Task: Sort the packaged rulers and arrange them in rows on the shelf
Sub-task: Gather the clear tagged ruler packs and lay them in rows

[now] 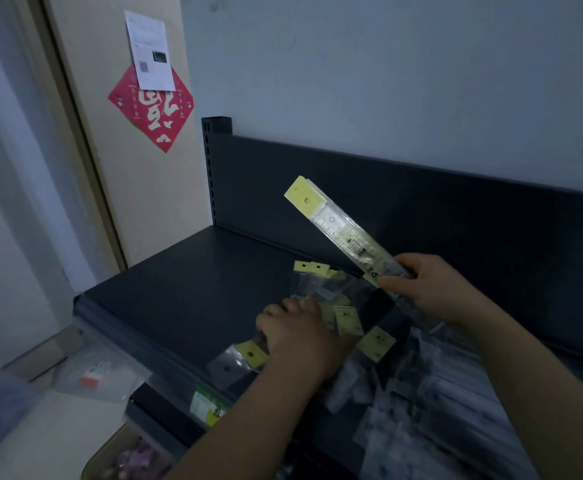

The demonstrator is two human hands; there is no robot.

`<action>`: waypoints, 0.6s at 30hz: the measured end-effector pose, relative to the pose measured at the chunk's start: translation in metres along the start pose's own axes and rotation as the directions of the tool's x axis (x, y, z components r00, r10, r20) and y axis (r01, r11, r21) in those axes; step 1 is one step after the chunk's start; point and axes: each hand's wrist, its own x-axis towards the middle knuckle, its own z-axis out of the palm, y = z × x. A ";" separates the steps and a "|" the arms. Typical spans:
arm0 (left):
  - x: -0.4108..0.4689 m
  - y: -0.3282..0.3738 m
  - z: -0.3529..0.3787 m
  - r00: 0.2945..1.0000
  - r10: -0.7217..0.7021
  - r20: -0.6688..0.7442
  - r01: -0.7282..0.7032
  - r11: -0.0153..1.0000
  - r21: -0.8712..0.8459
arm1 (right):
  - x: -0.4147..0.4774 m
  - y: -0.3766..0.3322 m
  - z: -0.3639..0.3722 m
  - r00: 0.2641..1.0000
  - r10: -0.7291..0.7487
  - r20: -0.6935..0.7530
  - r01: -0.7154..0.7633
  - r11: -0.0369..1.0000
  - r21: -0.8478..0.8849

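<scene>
My right hand (428,289) is shut on the lower end of a packaged ruler (338,226), a clear sleeve with a yellow header card, held tilted up and to the left above the dark shelf (165,296). My left hand (300,337) rests palm down on a loose pile of packaged rulers (345,317) lying on the shelf, its fingers curled over them. More clear packets (432,403) lie scattered to the right under my right forearm. Whether the left hand grips a packet is hidden.
The shelf's dark back panel (421,202) rises behind the pile, with a slotted upright (210,168) at its left end. A lower shelf holds a green-labelled packet (207,407). A clear bag (92,372) lies on the floor at left. A door with a red sign (151,109) stands behind.
</scene>
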 end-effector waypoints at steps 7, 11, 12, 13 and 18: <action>-0.028 0.006 -0.008 0.991 0.105 -0.082 -0.117 0.982 -0.147 | -0.006 -0.005 0.009 0.998 -0.054 0.035 0.055 0.997 -0.048; -0.024 -0.043 -0.030 0.907 -0.055 -0.417 -0.084 0.948 -0.308 | 0.000 -0.016 0.018 0.987 -0.124 0.104 0.141 0.974 -0.178; -0.020 -0.057 -0.034 0.845 -0.081 -0.529 -0.096 0.949 -0.299 | 0.002 -0.019 0.021 0.980 -0.140 0.138 0.168 0.960 -0.223; -0.014 -0.069 -0.036 0.797 -0.064 -0.601 -0.115 0.960 -0.255 | 0.002 -0.021 0.025 0.972 -0.153 0.178 0.197 0.943 -0.269; 0.023 -0.090 -0.018 0.926 0.237 -0.293 -0.256 0.966 -0.028 | 0.000 -0.013 0.050 0.942 -0.082 0.327 0.230 0.864 -0.447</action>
